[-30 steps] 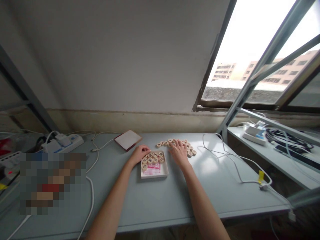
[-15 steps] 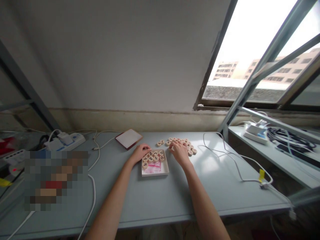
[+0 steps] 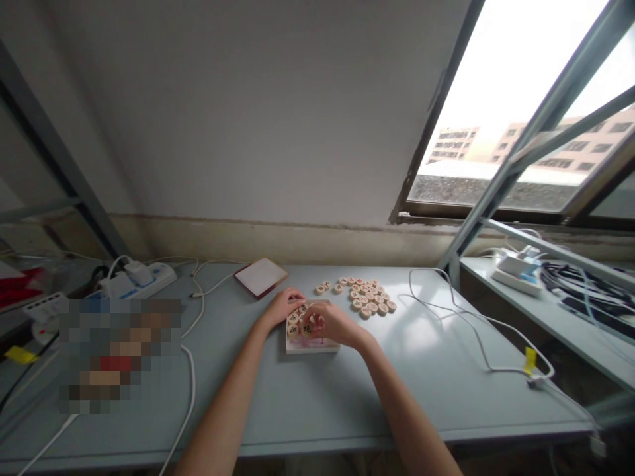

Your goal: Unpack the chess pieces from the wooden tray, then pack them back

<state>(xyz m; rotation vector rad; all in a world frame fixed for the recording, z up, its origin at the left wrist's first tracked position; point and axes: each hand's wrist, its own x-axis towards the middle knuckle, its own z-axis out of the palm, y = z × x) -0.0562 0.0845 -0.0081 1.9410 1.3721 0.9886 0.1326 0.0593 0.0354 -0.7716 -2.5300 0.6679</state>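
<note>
**Right hand reaches into the white tray, left hand at its corner**

Shallow, white, square-sided tray [image 3: 311,351] flat on the grey-blue table [image 3: 317,403], between the person's forearms. Left hand [image 3: 280,309] lies at the tray's far left corner, fingers bent over the edge; probably there to steady it. Whether those fingers clamp the wall cannot be told. Right hand [image 3: 342,326] arches over the tray from the right, thumb and fingers curled in close about a pale round piece with a dark character [image 3: 307,329]. The bent posture suits setting down or adjusting something small; pinched or merely touched, cannot tell.

Loose pale round wooden pieces [image 3: 365,312] lie bunched beyond the tray to the right, presumably within easy reach of that hand. A few sit apart at the group's left end. White-faced rectangular panel with a dark red edge [image 3: 260,276] lies beyond the left hand, likely aside to keep the tray open.

Looks: tray pieces are disc-shaped, cream-coloured, character side up, packed in neat rows toward the far side. Pink-red markings show on the tray's floor nearer the person. Right hand hides part of the rows; full count unclear.
</note>
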